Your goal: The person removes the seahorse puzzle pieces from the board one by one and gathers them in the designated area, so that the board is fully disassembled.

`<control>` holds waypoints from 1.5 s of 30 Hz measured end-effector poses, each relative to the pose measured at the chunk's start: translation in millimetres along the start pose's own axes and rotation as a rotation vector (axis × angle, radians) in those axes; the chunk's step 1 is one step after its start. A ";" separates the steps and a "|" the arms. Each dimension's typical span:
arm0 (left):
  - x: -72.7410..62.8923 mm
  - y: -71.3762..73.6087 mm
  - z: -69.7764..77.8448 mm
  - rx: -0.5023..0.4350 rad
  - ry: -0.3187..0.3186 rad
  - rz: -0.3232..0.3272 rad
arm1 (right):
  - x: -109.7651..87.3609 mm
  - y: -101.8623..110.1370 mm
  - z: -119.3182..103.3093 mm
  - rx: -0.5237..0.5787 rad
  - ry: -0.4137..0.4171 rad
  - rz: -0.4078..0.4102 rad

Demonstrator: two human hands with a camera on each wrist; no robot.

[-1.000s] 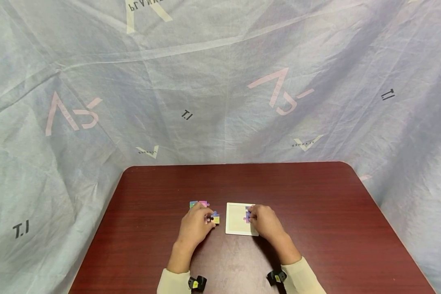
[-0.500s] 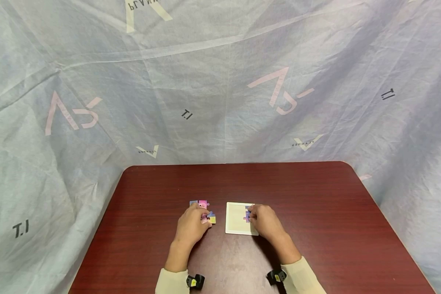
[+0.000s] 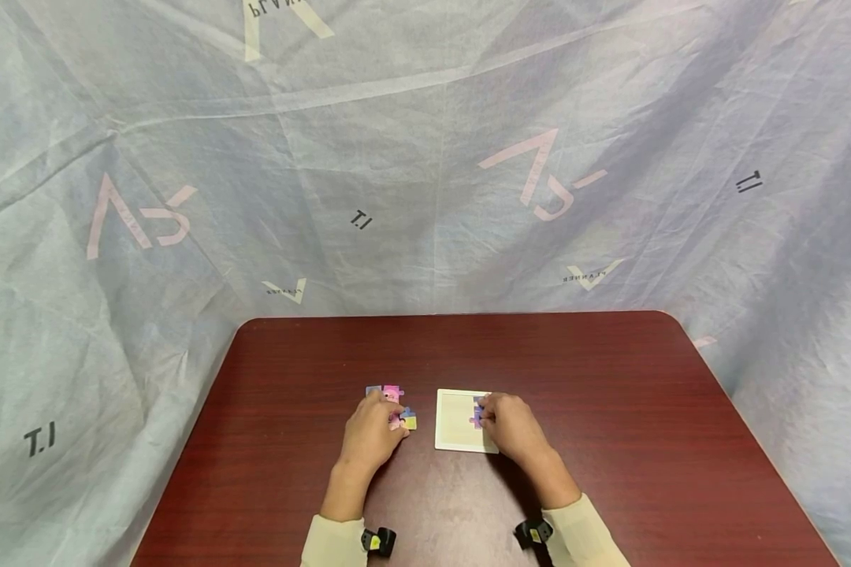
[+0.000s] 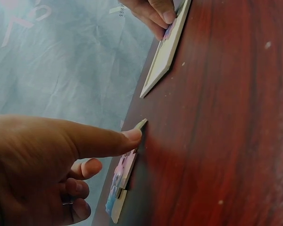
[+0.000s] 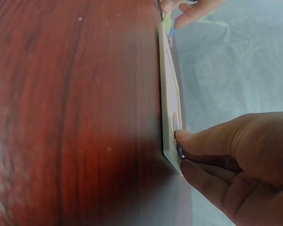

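My left hand (image 3: pixel 370 429) is over a group of jigsaw puzzle pieces on the table, its thumb and index finger pinching a yellow and blue puzzle piece (image 3: pixel 410 423) at the group's right edge. Pink pieces (image 3: pixel 392 391) show beyond the knuckles; others lie hidden beneath the palm. To the right is a square cream puzzle tray (image 3: pixel 454 450). Over its right side, my right hand (image 3: pixel 514 429) pinches a puzzle piece mostly covered by the fingertips. A purple and pink piece (image 3: pixel 477 422) shows in the tray beside those fingertips. In the right wrist view, thumb and fingers meet near the tray's rim (image 5: pixel 167 94).
Both hands work above a dark red wooden table (image 3: pixel 574 370). A grey printed cloth (image 3: pixel 411 181) hangs behind it and along both sides. Black wrist cameras (image 3: pixel 379 542) sit at the cuffs. A narrow strip of tabletop separates the loose pieces from the tray.
My left hand has moved slightly left with the yellow and blue puzzle piece, bringing it against the pink pieces; it then stays nearly still. My right hand has kept its place at the tray.
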State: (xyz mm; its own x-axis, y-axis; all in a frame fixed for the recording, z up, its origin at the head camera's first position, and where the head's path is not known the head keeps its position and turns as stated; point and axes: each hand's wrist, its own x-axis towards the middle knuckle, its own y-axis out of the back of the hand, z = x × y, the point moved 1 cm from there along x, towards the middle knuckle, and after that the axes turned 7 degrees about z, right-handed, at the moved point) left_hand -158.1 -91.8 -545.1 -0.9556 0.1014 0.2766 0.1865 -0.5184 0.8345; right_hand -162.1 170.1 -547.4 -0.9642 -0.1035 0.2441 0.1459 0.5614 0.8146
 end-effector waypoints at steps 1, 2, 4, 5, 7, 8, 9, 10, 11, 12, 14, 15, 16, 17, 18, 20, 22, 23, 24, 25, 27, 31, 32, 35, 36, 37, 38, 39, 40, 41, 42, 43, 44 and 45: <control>0.1 -0.3 -0.2 0.000 -0.002 0.001 | 0.1 -0.3 0.1 -0.001 -0.001 0.000; 0.2 -0.6 0.0 0.000 -0.003 0.000 | 0.3 -0.2 -0.1 -0.001 -0.002 0.000; 0.4 -0.7 0.0 0.001 -0.005 -0.001 | 0.4 0.1 -0.5 -0.002 0.003 0.003; 0.6 -0.6 -0.1 0.001 -0.003 -0.003 | 0.5 -0.1 -0.4 -0.002 0.009 0.008; 0.9 -0.8 -0.4 0.000 -0.002 -0.005 | 0.7 -0.1 -0.5 -0.002 0.018 0.013; 1.1 -0.8 -0.4 0.000 -0.002 -0.005 | 0.9 0.1 -0.6 -0.003 0.020 0.015; 1.4 -0.9 -0.5 0.000 -0.002 -0.006 | 0.9 0.2 -0.5 -0.003 0.022 0.016; 1.7 -1.0 -0.6 0.001 -0.003 -0.006 | 1.0 0.3 -0.7 -0.003 0.024 0.019; 2.1 -1.2 -0.7 0.001 -0.005 -0.006 | 1.1 0.5 -0.8 -0.003 0.028 0.022; 2.4 -1.4 -0.8 0.001 -0.007 -0.006 | 1.2 0.7 -1.0 -0.002 0.024 0.020; 3.2 -1.6 -0.9 0.000 -0.010 -0.008 | 1.2 1.0 -1.3 -0.002 0.016 0.015; 3.4 -1.8 -1.0 -0.001 -0.010 -0.009 | 1.3 1.2 -1.6 0.001 0.014 0.012; 3.5 -1.8 -1.0 -0.002 -0.010 -0.011 | 1.2 1.4 -1.8 0.002 0.010 0.011; 3.4 -1.8 -1.0 -0.004 -0.010 -0.011 | 1.1 1.5 -1.9 0.003 0.006 0.007; 3.2 -1.8 -1.0 -0.005 -0.010 -0.012 | 1.0 1.6 -1.9 0.003 0.002 0.005; 2.9 -1.5 -0.7 -0.008 -0.011 -0.011 | 0.7 1.6 -1.9 0.005 0.003 0.004; 2.4 -1.1 0.0 -0.010 -0.013 -0.010 | 0.3 1.9 -2.0 0.009 0.007 0.006; 2.4 -1.0 0.5 -0.012 -0.017 -0.008 | 0.3 1.7 -1.8 0.007 0.011 0.007; 2.2 -1.2 1.2 -0.013 -0.019 -0.008 | 0.1 1.4 -1.6 0.007 0.017 0.011; 2.2 -1.4 2.1 -0.015 -0.021 -0.009 | 0.2 1.3 -1.4 0.010 0.018 0.012; 2.1 -2.2 4.1 -0.016 -0.023 -0.011 | 0.5 0.7 -0.8 0.015 0.017 0.016; 1.4 -4.0 9.7 -0.030 -0.017 -0.026 | 0.8 -0.7 1.2 0.021 0.020 0.023; 0.9 -4.4 11.3 -0.033 -0.020 -0.028 | 0.8 -0.8 1.6 0.021 0.020 0.022; -0.4 -5.5 17.1 -0.027 -0.035 -0.026 | 0.5 -1.2 3.1 0.022 0.020 0.022; -0.9 -6.2 19.5 -0.024 -0.045 -0.023 | 0.4 -1.4 3.6 0.021 0.021 0.022; -1.7 -7.2 21.8 -0.025 -0.053 -0.019 | 0.6 -1.5 3.7 0.023 0.019 0.021; -2.4 -8.4 24.6 -0.026 -0.068 -0.014 | 0.7 -1.6 4.0 0.026 0.015 0.018; -3.0 -9.8 27.7 -0.029 -0.082 -0.012 | 1.0 -2.0 4.2 0.024 0.016 0.021; -3.8 -11.9 30.8 -0.033 -0.097 -0.012 | 1.3 -1.8 4.1 0.022 0.018 0.023; -4.7 -13.8 34.5 -0.039 -0.113 -0.017 | 1.6 -2.1 4.2 0.020 0.018 0.025; -5.6 -15.9 38.2 -0.042 -0.130 -0.024 | 1.9 -2.1 4.2 0.016 0.020 0.029; -6.6 -18.1 42.0 -0.044 -0.146 -0.030 | 2.3 -2.1 4.0 0.015 0.021 0.031; -7.4 -20.0 45.8 -0.043 -0.163 -0.039 | 2.6 -2.3 4.0 0.012 0.022 0.032; -8.2 -22.1 49.3 -0.036 -0.178 -0.045 | 2.8 -2.6 4.0 0.011 0.021 0.034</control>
State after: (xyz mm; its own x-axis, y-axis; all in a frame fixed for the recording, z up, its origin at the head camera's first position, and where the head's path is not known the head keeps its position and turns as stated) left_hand -143.2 -39.3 -542.3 -0.9067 0.2720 0.3223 0.1336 -0.5397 0.8312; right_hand -166.1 171.7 -550.9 -0.9538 -0.1014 0.2827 0.1761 0.5736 0.8000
